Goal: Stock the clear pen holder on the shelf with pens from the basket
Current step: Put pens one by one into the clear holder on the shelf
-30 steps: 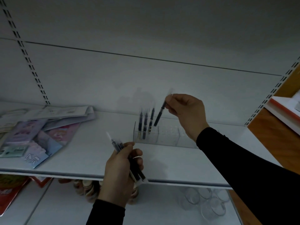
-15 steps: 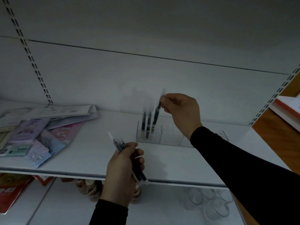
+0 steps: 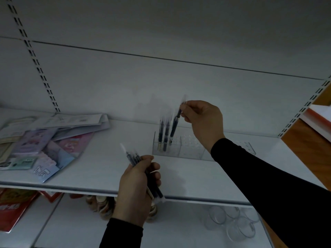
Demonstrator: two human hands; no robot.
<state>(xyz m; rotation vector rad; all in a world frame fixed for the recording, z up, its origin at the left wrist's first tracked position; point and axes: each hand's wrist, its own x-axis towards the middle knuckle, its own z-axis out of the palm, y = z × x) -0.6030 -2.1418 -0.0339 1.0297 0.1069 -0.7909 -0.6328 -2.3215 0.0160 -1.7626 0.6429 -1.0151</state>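
Note:
A clear pen holder (image 3: 189, 148) stands on the white shelf (image 3: 100, 169), near its back. Two dark pens (image 3: 163, 135) stand upright in its left compartment. My right hand (image 3: 202, 120) pinches the top of a third dark pen (image 3: 174, 125), which leans with its lower tip inside that same left compartment. In front of the shelf edge, my left hand (image 3: 138, 187) grips a bundle of several dark pens (image 3: 143, 170) with clear caps. The basket is not in view.
Loose paper packets and cards (image 3: 44, 138) lie piled on the shelf's left side. Clear plastic cups (image 3: 231, 221) and a stack of round items (image 3: 100, 206) sit on the lower shelf. Red packaging (image 3: 12, 208) is at the lower left. A wooden surface (image 3: 308, 145) is at right.
My right hand has brought its pen left and down, from tilted above the holder to having its tip inside the left compartment. My left hand has kept its bundle still.

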